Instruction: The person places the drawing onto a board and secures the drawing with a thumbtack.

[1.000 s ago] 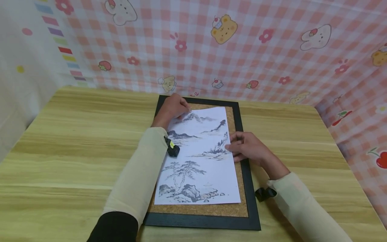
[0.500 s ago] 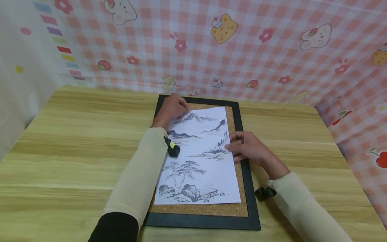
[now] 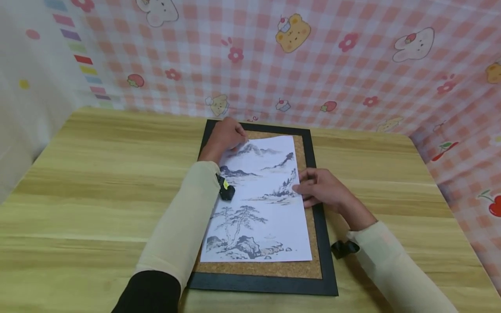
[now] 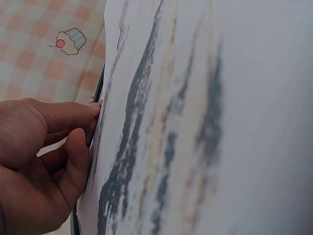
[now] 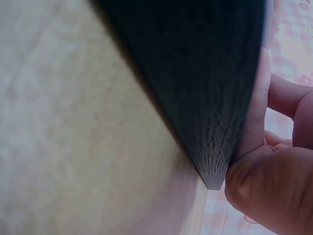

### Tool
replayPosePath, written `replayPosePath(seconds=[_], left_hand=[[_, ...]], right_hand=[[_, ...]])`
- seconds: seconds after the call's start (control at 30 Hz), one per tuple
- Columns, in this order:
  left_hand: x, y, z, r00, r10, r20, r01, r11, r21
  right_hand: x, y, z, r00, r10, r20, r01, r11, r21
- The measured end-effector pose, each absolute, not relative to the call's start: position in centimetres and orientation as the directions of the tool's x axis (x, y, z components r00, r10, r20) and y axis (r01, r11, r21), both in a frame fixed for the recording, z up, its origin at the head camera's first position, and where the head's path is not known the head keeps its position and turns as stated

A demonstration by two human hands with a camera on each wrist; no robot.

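Observation:
A white paper sheet printed with an ink landscape [image 3: 270,230] lies over a corkboard [image 3: 289,269] with a black frame [image 3: 262,283]. My left hand [image 3: 227,134] is at the sheet's upper left, fingers bent and tips against its top edge. In the left wrist view the index fingertip of the left hand [image 4: 44,152] meets the paper; whether something small sits between finger and thumb is hidden. My right hand [image 3: 322,189] holds the sheet's right edge, thumb on top of the paper. In the right wrist view this hand [image 5: 274,171] lies beside the dark frame rail [image 5: 200,83].
The board rests on a wood-grain table [image 3: 101,200], its far end near a pink checked cloth [image 3: 188,56] hung behind. A similar cloth [image 3: 481,165] hangs at the right. Black wrist cameras [image 3: 226,191] sit at the sleeves.
Both hands keep their places on the sheet. The whole head view has shifted slightly; the paper and board stay as they were.

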State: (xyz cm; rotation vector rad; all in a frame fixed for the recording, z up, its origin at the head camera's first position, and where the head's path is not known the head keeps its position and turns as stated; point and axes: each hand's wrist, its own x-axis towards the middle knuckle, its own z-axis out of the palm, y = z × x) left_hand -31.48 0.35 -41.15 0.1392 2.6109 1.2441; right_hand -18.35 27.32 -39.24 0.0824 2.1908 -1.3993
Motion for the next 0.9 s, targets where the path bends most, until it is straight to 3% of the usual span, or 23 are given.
replayPosePath(seconds=[0.9], left_hand=[[-31.32,0.09,-40.43,-0.947,0.189,-0.258,-0.090,0.617,0.782]], right_hand=[[-18.11,27.64,-38.88,-0.856,-0.240,-0.457,0.328,0.432,-0.840]])
